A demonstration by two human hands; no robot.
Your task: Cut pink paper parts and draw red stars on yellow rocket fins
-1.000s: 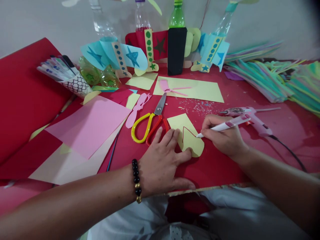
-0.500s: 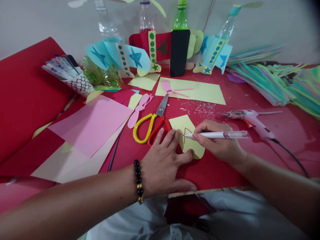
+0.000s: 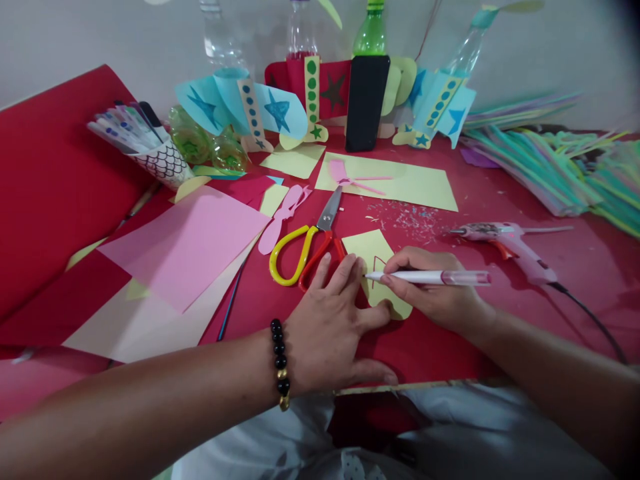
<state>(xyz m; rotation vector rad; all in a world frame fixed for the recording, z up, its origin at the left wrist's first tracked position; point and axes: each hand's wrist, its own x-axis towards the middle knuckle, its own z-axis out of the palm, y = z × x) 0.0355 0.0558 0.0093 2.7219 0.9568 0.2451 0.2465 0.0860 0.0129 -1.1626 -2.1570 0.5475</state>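
My right hand point(image 3: 435, 287) grips a white felt-tip pen point(image 3: 425, 277) with a pinkish cap on its back end. The pen's tip is over a small pale yellow piece of paper point(image 3: 370, 243), which bears a few dark red lines. Spread flat, my left hand point(image 3: 335, 320) presses on the left edge of that paper, thumb resting on the red tabletop. Scissors point(image 3: 327, 217) with one yellow and one red handle lie just beyond my left fingertips. Pink paper cut-outs point(image 3: 275, 230) lie left of the scissors.
A pink glue gun point(image 3: 515, 243) lies at the right, its cord trailing forward. Decorated bottles point(image 3: 230, 87) and a black phone point(image 3: 367, 100) stand along the back. Pens fill a patterned cup point(image 3: 163, 163) at the left, near pink paper sheets point(image 3: 190, 247). Pipe cleaners point(image 3: 540, 167) are piled right.
The pen tip has moved slightly left and down across the yellow paper. My left hand stays flat on the paper. The whole view has shifted a little.
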